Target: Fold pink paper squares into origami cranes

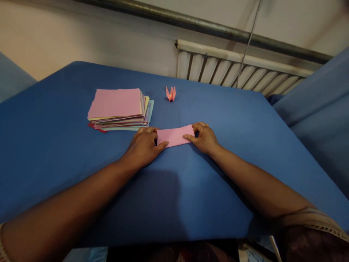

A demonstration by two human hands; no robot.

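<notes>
A pink sheet of paper [176, 136], folded into a narrow rectangle, is held between my two hands just above or on the blue table. My left hand [145, 143] grips its left end, thumb on the near face and fingers behind. At the right end, my right hand [204, 137] pinches it the same way, the thumb lying across the front. Both hands' fingertips are partly hidden behind the paper. Beyond my left hand lies a thick stack of coloured paper [116, 103] with a pink sheet on top. A small folded orange-pink paper figure [171, 94] stands farther back.
The blue-covered table [231, 182] spreads under everything. Behind its far edge are a white radiator [212, 67] and a long metal pipe [163, 16] along the wall. Blue cloth [321, 112] hangs at the right, and a thin cord [248, 40] runs down past the radiator.
</notes>
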